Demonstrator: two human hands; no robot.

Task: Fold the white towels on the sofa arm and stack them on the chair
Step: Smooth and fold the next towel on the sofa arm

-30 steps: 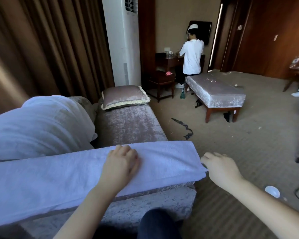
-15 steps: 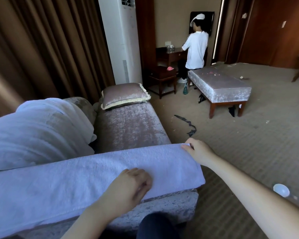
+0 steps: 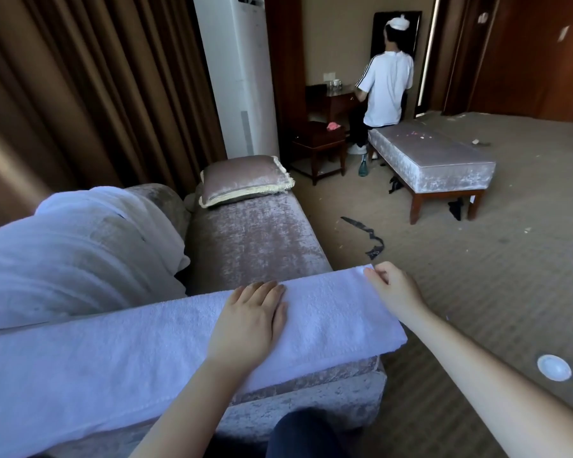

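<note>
Towel (image 3: pixel 328 319) on sofa arm (image 3: pixel 311 391): right hand (image 3: pixel 394 289) pinches corner (left hand (image 3: pixel 252 322) flat).

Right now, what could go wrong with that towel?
The white towel ends right at the edge of the sofa arm, so it might slide onto the littered carpet if the left hand stops pressing. The right hand pinches just one corner, so the fold could come out crooked.

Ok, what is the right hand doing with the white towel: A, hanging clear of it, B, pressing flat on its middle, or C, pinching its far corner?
C: the right hand pinches the far corner of the white towel, while the left hand lies flat on its middle.
</note>
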